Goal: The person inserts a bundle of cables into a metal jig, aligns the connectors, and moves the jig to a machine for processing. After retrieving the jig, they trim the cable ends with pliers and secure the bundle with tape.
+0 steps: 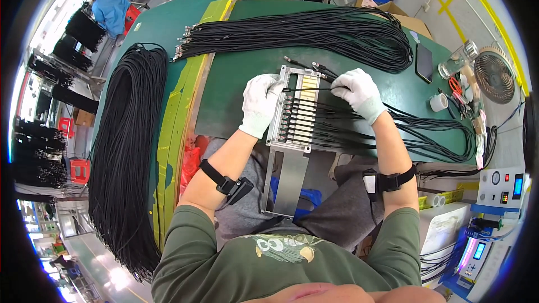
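Observation:
In white gloves, both my hands are at a metal slotted fixture [307, 148] at the near edge of the green table. A single black cable [314, 88] stretches across its upper part. My left hand [261, 100] is closed at the fixture's left side, its fingertips pinching the cable's plug end, which they partly hide. On the right, my right hand [358, 92] pinches the same cable a little way along. Below it, several black cables [331, 126] lie in the fixture's slots, their plugs lined up on its left side. Several loose cable ends [319, 67] rest beyond the fixture.
A large cable bundle [314, 31] lies across the table's far side; another bundle [126, 151] hangs at the left. A phone [424, 63], glass jar [457, 60], tape roll [439, 102], red-handled tool [456, 87] and fan [494, 74] stand right. A person in blue [110, 11] is far left.

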### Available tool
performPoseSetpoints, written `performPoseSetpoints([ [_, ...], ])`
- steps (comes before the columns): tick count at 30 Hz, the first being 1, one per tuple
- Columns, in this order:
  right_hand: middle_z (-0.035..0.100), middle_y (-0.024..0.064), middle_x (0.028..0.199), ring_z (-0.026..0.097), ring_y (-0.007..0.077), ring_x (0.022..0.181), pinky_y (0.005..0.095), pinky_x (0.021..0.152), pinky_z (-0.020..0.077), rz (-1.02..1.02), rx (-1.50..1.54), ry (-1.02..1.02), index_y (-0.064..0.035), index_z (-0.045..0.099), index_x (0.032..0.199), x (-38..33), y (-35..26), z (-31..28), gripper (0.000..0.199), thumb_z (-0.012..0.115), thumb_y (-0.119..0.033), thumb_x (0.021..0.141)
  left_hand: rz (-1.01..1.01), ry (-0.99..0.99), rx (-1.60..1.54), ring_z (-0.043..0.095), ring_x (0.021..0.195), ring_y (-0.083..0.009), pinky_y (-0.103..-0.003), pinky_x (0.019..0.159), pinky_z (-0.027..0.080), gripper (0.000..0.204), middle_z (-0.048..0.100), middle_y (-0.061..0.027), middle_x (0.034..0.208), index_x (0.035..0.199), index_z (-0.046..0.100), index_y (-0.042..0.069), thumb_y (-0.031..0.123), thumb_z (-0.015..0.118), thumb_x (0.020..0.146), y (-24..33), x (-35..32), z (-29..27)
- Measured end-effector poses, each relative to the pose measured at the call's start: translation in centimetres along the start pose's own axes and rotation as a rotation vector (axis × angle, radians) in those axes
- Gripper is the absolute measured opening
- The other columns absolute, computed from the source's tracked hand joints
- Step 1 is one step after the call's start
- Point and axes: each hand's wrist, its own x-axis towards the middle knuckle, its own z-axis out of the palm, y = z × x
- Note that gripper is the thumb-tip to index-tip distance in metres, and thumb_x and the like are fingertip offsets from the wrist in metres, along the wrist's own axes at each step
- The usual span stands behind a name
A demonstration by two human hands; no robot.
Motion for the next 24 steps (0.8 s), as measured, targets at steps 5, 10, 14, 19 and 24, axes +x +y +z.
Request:
performPoseSetpoints([
  [5,0.069,0.0076,0.090,0.060,0.0289,0.096,0.0403,0.080,0.0464,-0.267,0.006,0.134,-0.0097,0.071,0.086,1.2,-6.4,2.6,0.023,0.075,-0.029,0.074,0.211,-0.115,-0.146,0.060,0.105,-0.0282,-0.037,0.092,0.047,0.015,0.067,-0.0137,0.110,0.087,0.066,0.002,0.017,0.067,0.089,0.4,-0.7,-0.3],
  [10,0.069,0.0056,0.087,0.061,0.0289,0.094,0.0404,0.083,0.0456,-0.211,0.020,0.003,-0.0102,0.070,0.091,1.6,-5.4,3.3,0.026,0.074,-0.030,0.074,0.300,-0.160,-0.154,0.061,0.104,-0.0258,-0.034,0.090,0.047,0.013,0.067,-0.0128,0.107,0.087,0.065,0.002,0.015,0.066,0.090,1.4,-0.4,-0.3],
  [14,0.068,0.0048,0.083,0.061,0.0279,0.091,0.0398,0.085,0.0447,-0.219,-0.009,-0.005,-0.0106,0.069,0.090,1.5,-5.3,3.0,0.022,0.072,-0.028,0.077,-0.088,-0.199,-0.429,0.062,0.100,-0.0270,-0.036,0.089,0.048,0.018,0.068,-0.0128,0.104,0.083,0.066,0.001,0.018,0.069,0.087,1.6,-0.7,0.1],
  [19,0.067,0.0057,0.080,0.061,0.0271,0.087,0.0391,0.087,0.0442,-0.368,-0.150,0.210,-0.0108,0.069,0.083,1.8,-6.4,4.4,0.016,0.070,-0.026,0.078,-0.268,-0.177,-0.574,0.062,0.097,-0.0275,-0.038,0.088,0.048,0.021,0.069,-0.0129,0.100,0.080,0.068,0.002,0.021,0.069,0.086,0.2,-0.9,0.2],
  [24,0.066,0.0066,0.077,0.061,0.0277,0.084,0.0385,0.085,0.0447,-0.185,-0.227,0.025,-0.0107,0.069,0.081,1.3,-4.8,2.9,0.014,0.070,-0.024,0.079,-0.032,-0.066,-0.126,0.064,0.094,-0.0232,-0.031,0.086,0.049,0.015,0.070,-0.0117,0.103,0.085,0.068,0.000,0.015,0.065,0.090,-0.7,0.1,-1.1],
])
